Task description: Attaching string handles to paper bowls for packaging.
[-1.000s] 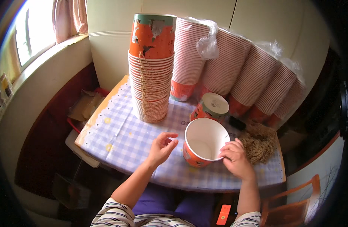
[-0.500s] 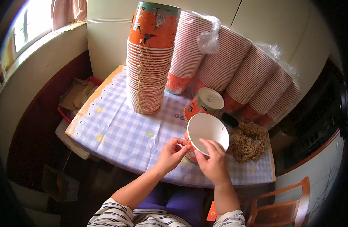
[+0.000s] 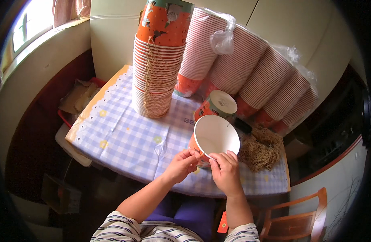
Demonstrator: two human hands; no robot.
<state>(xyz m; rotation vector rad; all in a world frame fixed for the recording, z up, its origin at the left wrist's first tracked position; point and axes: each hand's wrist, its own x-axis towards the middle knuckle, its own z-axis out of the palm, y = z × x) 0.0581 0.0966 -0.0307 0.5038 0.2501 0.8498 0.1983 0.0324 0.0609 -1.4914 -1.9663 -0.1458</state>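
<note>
A paper bucket (image 3: 217,139), white inside and orange with printed figures outside, stands tilted toward me at the table's near edge. My right hand (image 3: 226,171) grips its near rim, thumb outside and fingers over the edge. Just left of it, my left hand (image 3: 183,164) is closed in a pinch against the bucket's outer wall below the rim. Between those fingertips shows a short bit of thin twine cord (image 3: 202,153), mostly covered by the fingers. A small dark mark sits inside the far right rim. Behind stands an upside-down bucket (image 3: 223,101) with a green base.
A heap of tan twine cords (image 3: 262,151) lies right of the bucket, beside a black object (image 3: 242,125). A tall stack of buckets with twine handles (image 3: 158,76) stands left. Several plastic-wrapped bucket stacks (image 3: 237,60) line the back. A wooden chair (image 3: 296,218) is at lower right.
My right hand has moved from reaching over the opening to gripping the near rim. The bucket has tipped slightly toward me; my left hand keeps its pinch. The whole view has shifted a little.
</note>
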